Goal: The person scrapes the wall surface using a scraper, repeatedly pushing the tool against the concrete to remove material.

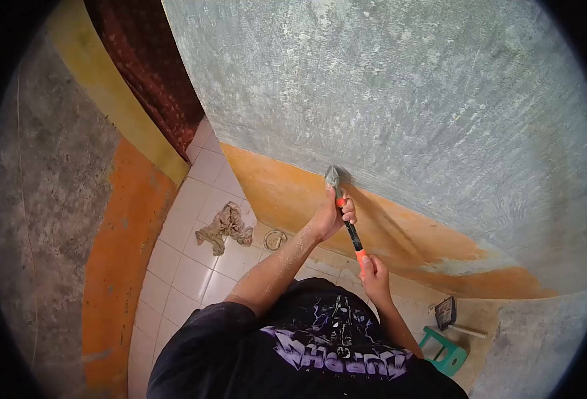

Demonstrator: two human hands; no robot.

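Head view, looking down along a grey-plastered wall (406,86) with an orange painted band (400,233) at its base.

Tool: a scraper with a black-and-orange handle and grey metal blade (344,211). Its long axis runs on a diagonal, from lower right near the person's body to upper left at the wall. The blade end points up and away, touching the wall right where the grey plaster meets the orange band.

Left hand (331,211): fingers wrapped tight round the upper handle, just below the blade. Forearm dusted pale.

Right hand (374,274): fingers closed round the lower orange end of the handle.

Surroundings: white tiled floor (180,266) with a crumpled beige rag (224,227) and a small ring-shaped object (275,239) near the wall base. At lower right, a green plastic stool (448,354); just above it, a wide brush with dark bristles and a pale handle (453,316). Dark red curtain (150,66) at upper left.
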